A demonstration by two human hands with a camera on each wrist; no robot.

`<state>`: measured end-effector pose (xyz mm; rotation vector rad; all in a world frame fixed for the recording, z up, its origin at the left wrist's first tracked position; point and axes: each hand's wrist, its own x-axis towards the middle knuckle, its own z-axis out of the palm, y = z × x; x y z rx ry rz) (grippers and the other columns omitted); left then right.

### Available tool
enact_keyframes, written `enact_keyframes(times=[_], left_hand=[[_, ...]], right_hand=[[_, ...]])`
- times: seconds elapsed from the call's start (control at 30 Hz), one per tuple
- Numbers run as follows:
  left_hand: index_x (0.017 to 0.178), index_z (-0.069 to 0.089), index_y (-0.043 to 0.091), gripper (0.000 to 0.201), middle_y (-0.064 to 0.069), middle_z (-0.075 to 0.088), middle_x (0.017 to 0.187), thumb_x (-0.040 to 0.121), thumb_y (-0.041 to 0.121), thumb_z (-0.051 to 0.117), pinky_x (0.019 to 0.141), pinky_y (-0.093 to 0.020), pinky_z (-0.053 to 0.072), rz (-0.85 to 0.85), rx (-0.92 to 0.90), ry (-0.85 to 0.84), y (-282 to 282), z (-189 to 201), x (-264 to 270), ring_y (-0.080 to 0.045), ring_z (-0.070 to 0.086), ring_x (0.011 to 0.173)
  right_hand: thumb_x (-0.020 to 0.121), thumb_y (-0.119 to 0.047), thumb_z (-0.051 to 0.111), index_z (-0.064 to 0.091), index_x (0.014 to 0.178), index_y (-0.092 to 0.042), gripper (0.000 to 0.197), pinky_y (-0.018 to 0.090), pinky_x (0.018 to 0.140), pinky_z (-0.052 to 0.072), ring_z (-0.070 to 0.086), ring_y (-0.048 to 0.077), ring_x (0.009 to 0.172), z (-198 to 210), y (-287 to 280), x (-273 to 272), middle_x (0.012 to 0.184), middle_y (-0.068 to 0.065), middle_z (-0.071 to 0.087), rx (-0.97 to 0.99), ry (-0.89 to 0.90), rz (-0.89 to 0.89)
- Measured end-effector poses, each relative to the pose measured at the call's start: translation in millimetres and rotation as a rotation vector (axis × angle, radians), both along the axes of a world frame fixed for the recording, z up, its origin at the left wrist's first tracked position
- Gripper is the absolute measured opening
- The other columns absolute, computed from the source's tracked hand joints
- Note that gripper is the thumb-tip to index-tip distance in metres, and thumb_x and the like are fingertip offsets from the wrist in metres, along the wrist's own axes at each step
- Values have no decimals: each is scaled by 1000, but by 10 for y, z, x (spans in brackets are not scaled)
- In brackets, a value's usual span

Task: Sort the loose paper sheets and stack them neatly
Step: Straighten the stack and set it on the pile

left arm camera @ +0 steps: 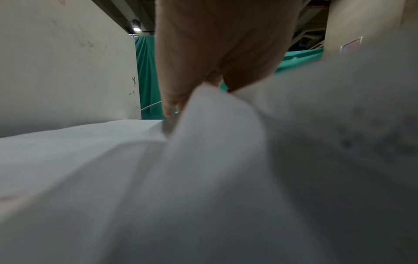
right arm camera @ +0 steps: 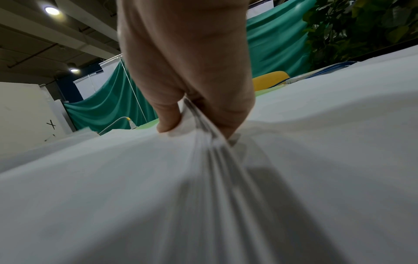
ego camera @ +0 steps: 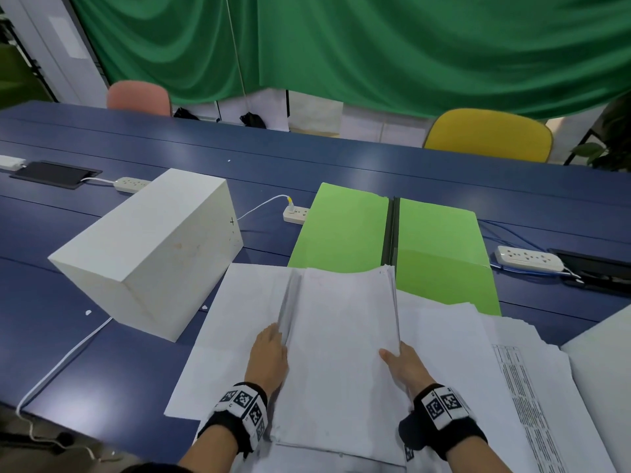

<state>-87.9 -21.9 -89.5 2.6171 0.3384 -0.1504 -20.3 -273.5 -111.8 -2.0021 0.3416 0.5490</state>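
Note:
A thick stack of white paper [ego camera: 341,336] is held at the table's front between both hands, its far end raised and bowed. My left hand [ego camera: 273,346] grips the stack's left edge, where the sheets fan apart; in the left wrist view that hand [left arm camera: 181,100] has its fingers down the far side of the stack [left arm camera: 214,142]. My right hand [ego camera: 396,360] pinches the right edge with the thumb on top. The right wrist view shows this hand [right arm camera: 187,116] with the sheet edges of the stack [right arm camera: 158,178] between thumb and fingers. Loose white sheets [ego camera: 454,353] lie spread underneath.
An open green folder [ego camera: 345,230] lies just beyond the stack. A white box [ego camera: 146,247] stands to the left, and another white block [ego camera: 607,370] sits at the right edge. A printed table sheet [ego camera: 522,387] lies at the right. Power strips [ego camera: 529,258] and cables cross the blue table [ego camera: 102,363].

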Motion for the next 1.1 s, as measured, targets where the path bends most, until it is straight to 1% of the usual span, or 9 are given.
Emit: enact_keyframes(times=[0.13,0.37,0.47,0.57,0.77,0.87,0.97,1.03,1.1], left_hand=[[141,25,7,48,-17,41,141,96,7,40,104,-34,34,243,-394,-62,144,-16,30,-33,47,122],[143,24,5,64,-12,36,145,95,43,44,106,-34,30,319,-633,149,240,40,109,-28,37,133],[129,38,11,56,-5,51,129,85,30,66,97,-31,41,241,-693,66,309,-9,92,-24,51,116],[122,41,16,40,1,57,113,88,11,60,94,-30,44,140,-594,-61,252,40,29,-24,56,111],[117,48,21,35,3,70,101,88,7,60,85,-32,54,49,-829,-373,266,730,-73,-17,67,96],[107,51,29,33,16,70,97,80,19,67,76,-16,51,41,-935,-532,325,1144,-105,-1,65,88],[106,49,24,28,13,65,90,84,16,64,73,-6,46,45,-830,-713,269,1424,-112,11,59,83],[106,41,10,22,12,54,88,90,2,54,69,-1,42,46,-666,-809,204,1584,-93,18,55,78],[108,38,1,20,12,49,87,92,3,49,65,0,41,46,-587,-891,154,1706,-57,19,54,75]], right_hand=[[92,-18,54,52,125,-5,36,40,102,43,55,30,113,43,-13,-14,125,14,59,-12,5,6],[92,-33,52,19,137,-7,61,37,96,45,54,33,115,158,374,-160,130,18,52,-245,-46,257],[93,-31,51,18,136,-8,59,37,98,44,52,32,117,170,438,-138,134,17,49,-177,-21,258],[91,-30,55,27,131,-7,54,35,96,46,54,29,115,169,359,-115,130,14,52,-131,-9,250],[80,-27,72,41,129,-4,62,17,59,48,63,12,83,425,212,-84,114,8,63,345,-55,36],[57,-43,85,57,117,-11,73,23,73,56,69,14,93,772,280,-66,107,1,70,758,-1,88],[36,-49,91,62,108,-13,86,38,85,55,68,21,95,1155,432,29,106,6,71,812,-126,64],[47,-51,86,63,105,-15,72,43,91,52,68,20,94,1452,490,58,102,5,72,696,-322,31],[68,-43,77,67,94,-16,38,44,91,52,66,15,87,1707,527,57,95,6,74,632,-477,44]])
